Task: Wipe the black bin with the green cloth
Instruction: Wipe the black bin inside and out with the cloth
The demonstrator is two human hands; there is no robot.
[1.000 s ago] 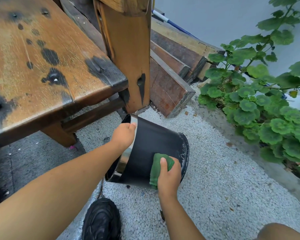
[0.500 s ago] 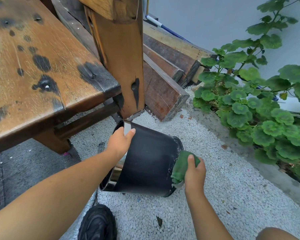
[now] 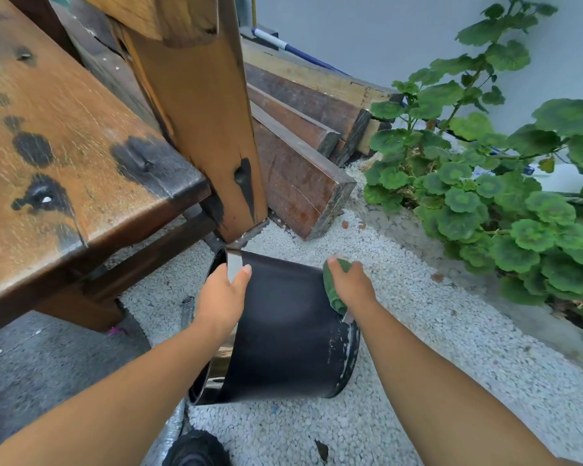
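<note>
The black bin [image 3: 283, 334] lies tipped on its side on white gravel, its shiny open mouth facing left and its scuffed base to the right. My left hand [image 3: 221, 297] grips the rim at the upper left and holds the bin steady. My right hand [image 3: 349, 285] is closed on the green cloth [image 3: 334, 292] and presses it against the bin's upper right edge, near the base. Most of the cloth is hidden under my fingers.
A worn wooden bench [image 3: 64, 169] overhangs on the left, with its thick leg [image 3: 209, 129] just behind the bin. Stacked wooden beams [image 3: 303, 136] lie beyond. A leafy green plant [image 3: 485, 183] grows on the right by a concrete kerb. A black shoe [image 3: 196, 449] is below the bin.
My right hand has carried the green cloth from the bin's front side, round the base edge, up to its upper right edge. My left hand stays on the rim.
</note>
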